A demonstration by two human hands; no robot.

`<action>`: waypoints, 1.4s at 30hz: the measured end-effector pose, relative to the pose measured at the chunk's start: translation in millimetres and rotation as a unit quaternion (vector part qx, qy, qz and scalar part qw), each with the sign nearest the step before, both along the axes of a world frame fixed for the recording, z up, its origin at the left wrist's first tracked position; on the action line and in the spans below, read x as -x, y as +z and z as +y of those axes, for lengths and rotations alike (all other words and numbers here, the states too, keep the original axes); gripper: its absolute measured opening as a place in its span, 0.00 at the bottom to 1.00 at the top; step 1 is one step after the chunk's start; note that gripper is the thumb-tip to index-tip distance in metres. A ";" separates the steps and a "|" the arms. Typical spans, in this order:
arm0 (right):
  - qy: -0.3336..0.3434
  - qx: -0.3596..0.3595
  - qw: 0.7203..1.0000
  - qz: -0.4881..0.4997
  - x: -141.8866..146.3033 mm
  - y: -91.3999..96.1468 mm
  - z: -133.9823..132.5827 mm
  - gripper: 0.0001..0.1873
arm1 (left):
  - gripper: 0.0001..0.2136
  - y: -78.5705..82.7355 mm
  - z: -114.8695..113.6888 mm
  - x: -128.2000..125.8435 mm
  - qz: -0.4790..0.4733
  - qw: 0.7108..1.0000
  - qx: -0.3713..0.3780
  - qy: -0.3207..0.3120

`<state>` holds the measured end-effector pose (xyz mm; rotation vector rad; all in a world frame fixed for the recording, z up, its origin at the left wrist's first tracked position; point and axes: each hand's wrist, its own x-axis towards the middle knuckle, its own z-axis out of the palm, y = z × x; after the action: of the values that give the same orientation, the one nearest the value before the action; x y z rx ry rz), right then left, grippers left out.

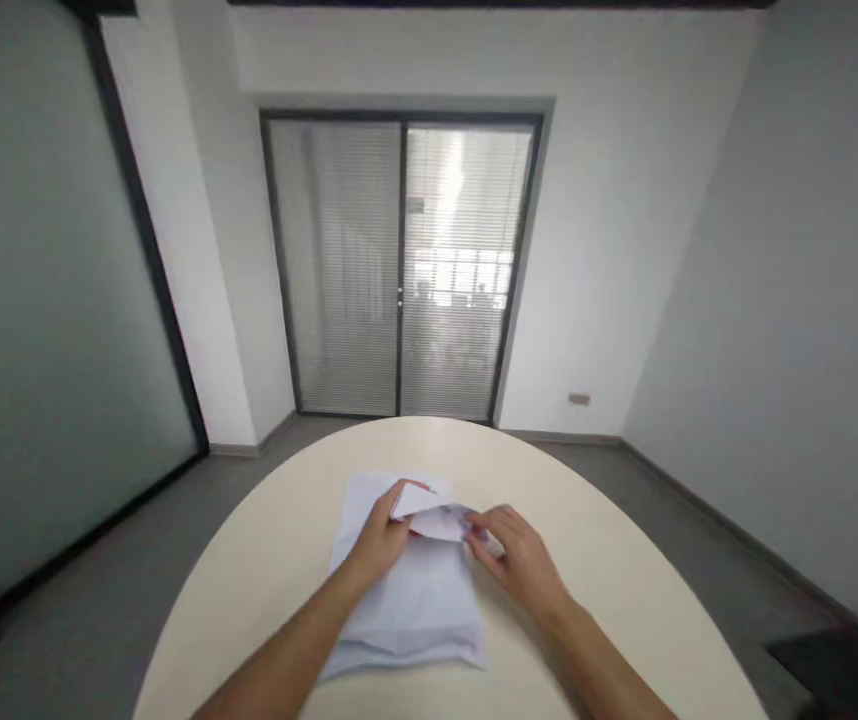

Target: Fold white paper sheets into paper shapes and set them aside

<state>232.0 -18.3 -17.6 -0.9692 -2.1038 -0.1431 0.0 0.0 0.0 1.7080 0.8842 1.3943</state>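
Between my two hands is a small piece of folded white paper (440,522), raised a little above the table. My left hand (385,530) is closed on its left end, thumb and fingers on either side. At the paper's right corner, my right hand (513,550) pinches the edge between thumb and fingertips. Beneath them lies a larger white sheet or stack of paper (414,610), creased and curled along its near edge. Whether it is paper or thin cloth is hard to tell from the blur.
The round cream table (579,560) fills the space before me. Beyond it stands a sliding glass door (403,270) with blinds. A frosted glass panel (46,300) is on the left. A dark object (849,665), blurred, sits at the lower right.
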 end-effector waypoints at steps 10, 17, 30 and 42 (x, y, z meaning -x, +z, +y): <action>-0.043 0.049 0.996 -0.059 9.7 -1.8 -2.5 0.09 | 0.11 -10.0 13.2 -4.6 -0.047 0.981 0.172 0.069; -0.038 0.137 0.988 0.067 3.6 -9.5 0.3 0.10 | 0.29 -25.7 28.9 11.5 -0.003 0.985 0.015 0.170; -0.097 0.151 0.921 0.345 -0.7 -17.9 11.1 0.16 | 0.17 -14.6 14.9 13.7 0.204 0.977 -0.064 0.003; -0.068 0.150 0.881 0.443 -14.8 -30.0 25.9 0.13 | 0.21 -19.6 17.2 9.2 0.170 0.980 0.065 0.076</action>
<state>246.8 7.6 -47.6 -1.0838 -1.2195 0.4922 -9.2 17.2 -19.6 1.8392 1.2882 1.1262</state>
